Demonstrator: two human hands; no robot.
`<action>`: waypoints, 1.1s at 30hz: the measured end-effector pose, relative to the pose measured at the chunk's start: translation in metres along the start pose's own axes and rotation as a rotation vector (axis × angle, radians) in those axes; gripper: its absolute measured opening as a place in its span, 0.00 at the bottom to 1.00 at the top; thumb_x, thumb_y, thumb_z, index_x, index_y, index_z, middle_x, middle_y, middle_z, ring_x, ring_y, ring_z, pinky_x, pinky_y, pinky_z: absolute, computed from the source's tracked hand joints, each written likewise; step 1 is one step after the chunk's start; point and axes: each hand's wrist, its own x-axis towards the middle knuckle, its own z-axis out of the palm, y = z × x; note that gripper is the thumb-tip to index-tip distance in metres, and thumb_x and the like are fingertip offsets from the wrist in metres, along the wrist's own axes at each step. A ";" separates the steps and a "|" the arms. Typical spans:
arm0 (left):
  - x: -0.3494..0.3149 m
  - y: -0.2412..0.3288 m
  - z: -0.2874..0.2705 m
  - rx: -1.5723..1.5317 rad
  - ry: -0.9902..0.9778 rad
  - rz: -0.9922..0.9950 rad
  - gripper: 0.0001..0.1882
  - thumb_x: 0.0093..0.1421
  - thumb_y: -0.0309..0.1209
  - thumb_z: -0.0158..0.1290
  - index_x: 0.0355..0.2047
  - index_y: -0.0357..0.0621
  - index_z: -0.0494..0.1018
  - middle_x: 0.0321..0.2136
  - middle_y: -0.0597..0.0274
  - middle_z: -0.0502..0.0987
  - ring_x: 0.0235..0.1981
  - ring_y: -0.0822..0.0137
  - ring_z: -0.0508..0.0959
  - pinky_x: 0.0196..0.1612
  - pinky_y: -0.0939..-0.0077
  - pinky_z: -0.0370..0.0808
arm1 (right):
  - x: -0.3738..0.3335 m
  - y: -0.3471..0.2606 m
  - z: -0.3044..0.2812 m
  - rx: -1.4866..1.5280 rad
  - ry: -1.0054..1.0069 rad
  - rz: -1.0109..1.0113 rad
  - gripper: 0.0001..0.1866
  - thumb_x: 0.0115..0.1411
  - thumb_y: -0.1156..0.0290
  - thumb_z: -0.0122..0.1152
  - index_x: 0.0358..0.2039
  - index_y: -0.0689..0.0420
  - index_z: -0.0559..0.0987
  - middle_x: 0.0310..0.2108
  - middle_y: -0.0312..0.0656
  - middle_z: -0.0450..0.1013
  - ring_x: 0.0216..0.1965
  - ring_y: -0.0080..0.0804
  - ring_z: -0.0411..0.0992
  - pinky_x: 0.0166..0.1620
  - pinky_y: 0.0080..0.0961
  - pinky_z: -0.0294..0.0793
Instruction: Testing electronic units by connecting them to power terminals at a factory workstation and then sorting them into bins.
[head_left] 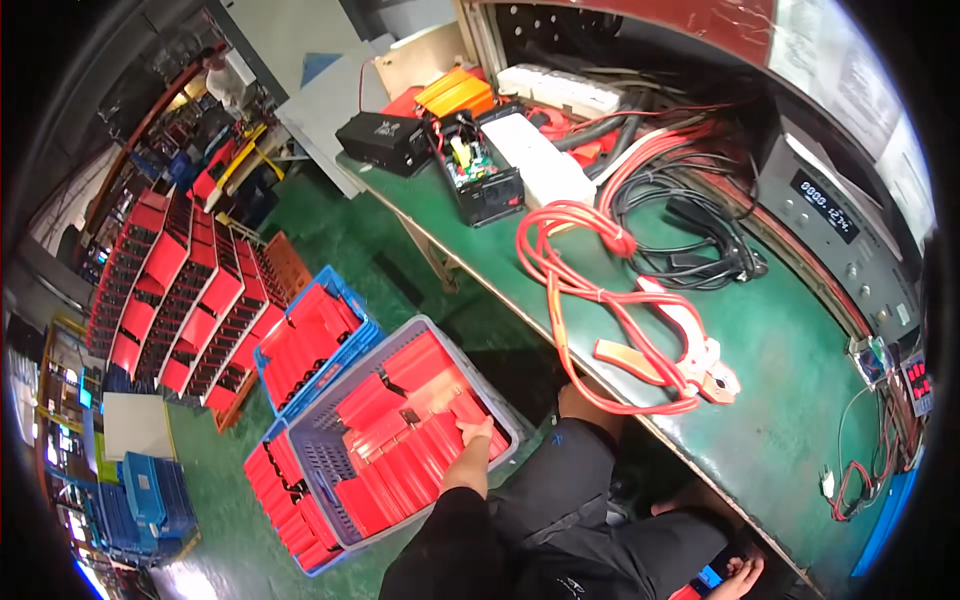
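Observation:
My left hand (475,430) reaches down into a grey plastic crate (322,487), its fingers closed on the edge of a red metal casing (469,408). More red casings (405,465) lie in rows around it, some with dark ends. Low at the right, under the bench edge, my right hand (738,578) shows with curled fingers. Beside it is a red and blue thing (708,577), mostly cut off by the picture's lower edge, so what the hand holds cannot be made out.
Blue crates (370,333) of red casings adjoin the grey one. On the green bench (780,350) lie red clamp cables (600,290), black cables (690,260), an opened black device (475,170) and a meter (835,220). Red units (190,290) stand stacked left; a person (225,85) is far off.

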 end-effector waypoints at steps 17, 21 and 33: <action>-0.262 0.020 -0.227 -0.445 -1.111 1.078 0.47 0.54 0.39 0.63 0.70 0.34 0.54 0.61 0.44 0.69 0.58 0.50 0.75 0.63 0.53 0.71 | -0.039 -0.215 0.241 0.275 -1.296 -0.264 0.68 0.53 0.55 0.77 0.76 0.59 0.34 0.76 0.61 0.42 0.74 0.51 0.52 0.73 0.37 0.54; -0.330 0.068 -0.168 0.012 -1.487 1.557 0.44 0.53 0.47 0.65 0.65 0.34 0.64 0.54 0.49 0.77 0.55 0.53 0.78 0.59 0.60 0.74 | -0.025 -0.229 0.173 0.675 -1.170 0.069 0.54 0.53 0.73 0.75 0.73 0.62 0.50 0.66 0.44 0.65 0.68 0.32 0.62 0.70 0.38 0.58; -0.418 0.420 -0.061 0.569 0.006 2.172 0.25 0.60 0.34 0.61 0.56 0.37 0.75 0.57 0.42 0.75 0.58 0.45 0.75 0.62 0.60 0.72 | 0.144 -0.318 0.163 -1.014 -0.552 -0.853 0.44 0.43 0.65 0.75 0.62 0.59 0.69 0.59 0.55 0.70 0.60 0.56 0.70 0.60 0.45 0.72</action>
